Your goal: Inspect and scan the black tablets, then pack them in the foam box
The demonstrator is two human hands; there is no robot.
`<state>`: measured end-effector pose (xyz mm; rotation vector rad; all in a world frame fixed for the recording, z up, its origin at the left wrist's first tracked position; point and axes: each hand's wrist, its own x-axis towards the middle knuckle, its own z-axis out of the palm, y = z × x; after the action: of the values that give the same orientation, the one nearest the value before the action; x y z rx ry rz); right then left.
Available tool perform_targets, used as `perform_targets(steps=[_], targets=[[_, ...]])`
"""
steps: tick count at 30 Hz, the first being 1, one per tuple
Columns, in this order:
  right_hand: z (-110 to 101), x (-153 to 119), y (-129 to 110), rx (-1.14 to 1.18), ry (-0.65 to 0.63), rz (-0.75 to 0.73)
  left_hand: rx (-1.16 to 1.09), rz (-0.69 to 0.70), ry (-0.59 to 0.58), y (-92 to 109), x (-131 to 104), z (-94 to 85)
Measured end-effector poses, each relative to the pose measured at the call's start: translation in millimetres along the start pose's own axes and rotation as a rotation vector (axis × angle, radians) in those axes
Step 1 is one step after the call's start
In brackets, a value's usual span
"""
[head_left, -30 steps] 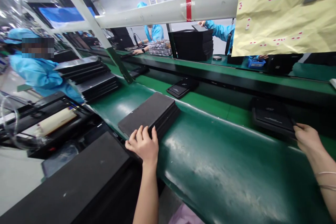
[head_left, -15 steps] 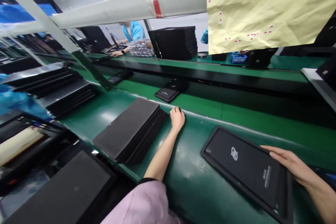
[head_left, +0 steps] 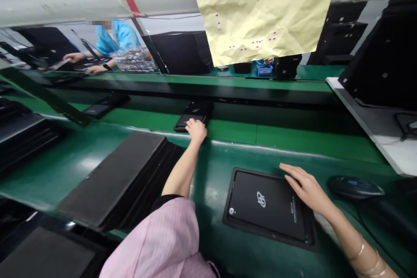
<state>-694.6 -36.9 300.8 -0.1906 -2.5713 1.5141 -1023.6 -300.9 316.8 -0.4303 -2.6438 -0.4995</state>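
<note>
On the green belt, my left hand [head_left: 197,131] has its fingers bent over the near edge of a black tray holding a black tablet [head_left: 195,110]; the thumb is hidden. A second black tablet [head_left: 260,200] with a pale logo lies back up in its black tray [head_left: 270,238] on the bench. Fingers stretched out, my right hand [head_left: 304,186] rests over the upper right part of that tray without gripping it. Left of my left arm is a stack of flat black trays [head_left: 114,178].
A dark handheld device [head_left: 355,186] with a cable lies at right. Further left on the belt is another dark tray [head_left: 106,105]. A yellow paper sheet [head_left: 260,21] hangs overhead. Across the belt, a person in a blue sleeve [head_left: 125,34] works. A slanted post [head_left: 45,95] stands left.
My left hand has gone forward from the bench edge to the tray on the belt. The right-hand tray now lies flat, its grip released. The view has turned right.
</note>
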Motion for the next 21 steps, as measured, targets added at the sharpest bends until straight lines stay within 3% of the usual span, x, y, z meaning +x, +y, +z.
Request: perform_targets(steps=[3,6,10,13,15,18,19,21], targets=[[8.6,13.3,-12.3,0.169,0.034,0.067,0.082,-0.006,-0.083,43.3,-11.0,0.8],[22.7,37.9,-21.4,0.380,0.028,0.159,0.089,0.108,-0.185,84.0,-34.1,-8.4],[48.0,78.3,-26.7,0.603,0.025,0.273,0.014,0.339,-0.291,136.0,-86.2,-29.4],[57.6,91.2,-21.2,0.649,0.129,0.302,-0.105,0.569,-0.388,165.8,-134.6,-50.5],[52.5,82.5,-14.3,0.643,0.162,0.308,-0.204,0.722,-0.434,171.4,-162.2,-70.3],[27.1,51.6,-6.8,0.622,0.062,0.311,-0.378,0.961,-0.483,154.3,-184.4,-105.2],[15.5,40.9,-6.2,0.613,0.009,0.301,-0.426,0.978,-0.463,143.7,-186.5,-115.5],[-8.2,25.3,-7.8,0.596,-0.103,0.263,-0.518,0.832,-0.409,120.7,-186.3,-129.9]])
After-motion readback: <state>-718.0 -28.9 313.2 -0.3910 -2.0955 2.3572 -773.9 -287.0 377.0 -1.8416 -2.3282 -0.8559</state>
